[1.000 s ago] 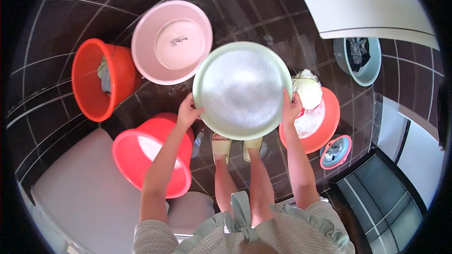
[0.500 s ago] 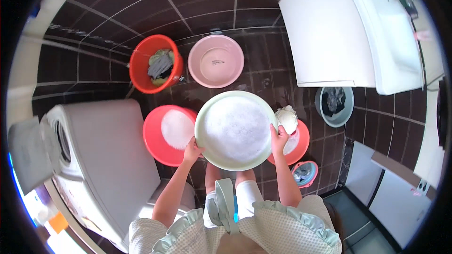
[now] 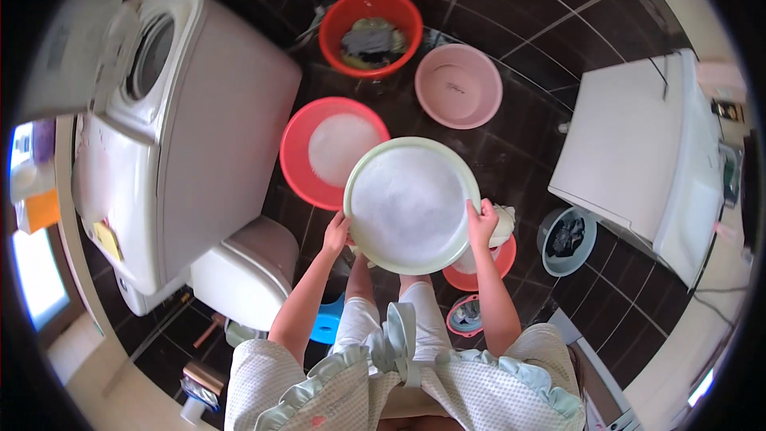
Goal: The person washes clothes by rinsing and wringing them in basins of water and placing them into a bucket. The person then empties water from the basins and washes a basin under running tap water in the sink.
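Observation:
A round pale green basin [image 3: 415, 266] is held up level in front of my legs, filled with white suds [image 3: 409, 203]. My left hand [image 3: 338, 233] is closed on its left rim, and my right hand [image 3: 482, 225] grips the right rim with the thumb on top. Below and beyond the left hand, a coral-red basin [image 3: 293, 144] stands on the floor with white foam [image 3: 343, 149] inside. Under my right forearm sits a smaller coral basin [image 3: 504, 262], partly hidden, with a bundled white cloth [image 3: 503, 225] at its far edge.
An orange-red bucket [image 3: 411, 20] with clothes and a pink basin [image 3: 459, 84] stand farther off. A washing machine [image 3: 223, 128] and toilet [image 3: 247, 271] are left, near a blue stool [image 3: 327, 323]. Right are a white cabinet [image 3: 614, 144], a grey-blue bucket [image 3: 585, 251] and a small basket [image 3: 465, 317].
My view has turned to the left, so the room's things sit farther right. The toilet and blue stool now show more. Both hands still hold the green basin.

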Demonstrator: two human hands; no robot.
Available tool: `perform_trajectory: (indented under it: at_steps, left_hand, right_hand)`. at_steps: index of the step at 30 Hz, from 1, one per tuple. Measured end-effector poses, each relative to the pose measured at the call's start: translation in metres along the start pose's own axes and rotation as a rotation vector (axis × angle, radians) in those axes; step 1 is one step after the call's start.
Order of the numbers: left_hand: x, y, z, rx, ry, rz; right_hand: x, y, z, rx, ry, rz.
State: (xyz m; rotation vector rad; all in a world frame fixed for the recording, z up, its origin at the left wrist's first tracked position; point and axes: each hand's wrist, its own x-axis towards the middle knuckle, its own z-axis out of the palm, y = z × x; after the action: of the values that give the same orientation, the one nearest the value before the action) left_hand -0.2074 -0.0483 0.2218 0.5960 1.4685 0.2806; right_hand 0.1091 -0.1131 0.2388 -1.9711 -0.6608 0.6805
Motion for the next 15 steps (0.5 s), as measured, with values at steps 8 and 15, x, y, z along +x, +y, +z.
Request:
perform_trajectory:
  at_steps: [8,15]
  left_hand:
    - [0.033,-0.029,-0.033,-0.048,0.009,-0.001]
    - [0.043,-0.059,-0.055,-0.062,0.029,0.007]
  right_hand:
    - [0.018,0.014,0.053,-0.093,-0.134,-0.122]
    - [0.012,-0.015,0.080,-0.229,-0.216,-0.072]
